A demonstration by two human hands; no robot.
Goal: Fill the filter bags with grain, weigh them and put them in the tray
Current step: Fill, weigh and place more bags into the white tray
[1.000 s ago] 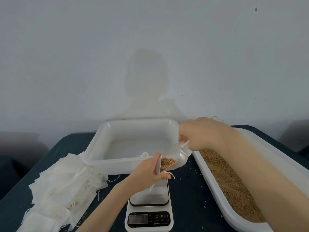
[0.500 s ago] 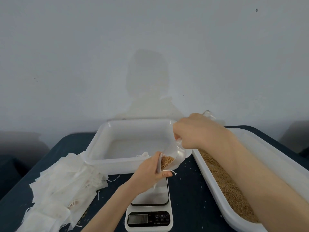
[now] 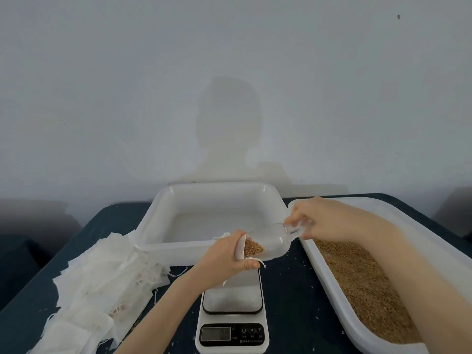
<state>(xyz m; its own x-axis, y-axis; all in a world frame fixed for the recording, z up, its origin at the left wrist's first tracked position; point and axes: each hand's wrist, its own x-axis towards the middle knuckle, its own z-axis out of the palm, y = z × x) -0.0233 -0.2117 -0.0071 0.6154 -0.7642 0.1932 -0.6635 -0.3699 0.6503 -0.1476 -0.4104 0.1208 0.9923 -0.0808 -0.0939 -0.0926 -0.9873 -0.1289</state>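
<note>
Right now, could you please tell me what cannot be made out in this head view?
- Scale: display reading, too small and blurred.
- Filter bag: mostly hidden by the left hand gripping it; fill level unclear.
- Clear scoop: handle covered by the right hand.
- Grain tray: near end cut off by the frame's bottom edge.
- Pile of empty bags: count unclear, overlapping.

- Left hand (image 3: 227, 259): grips an open filter bag (image 3: 241, 249) above the scale (image 3: 232, 318).
- Right hand (image 3: 324, 221): holds a clear scoop (image 3: 270, 241) by its handle, mouth in the bag, grain (image 3: 252, 247) inside.
- Far centre: white tray (image 3: 204, 246).
- Right: long tray of grain (image 3: 314, 264).
- Left: heap of filter bags (image 3: 102, 279).
- Dark table (image 3: 293, 302).
</note>
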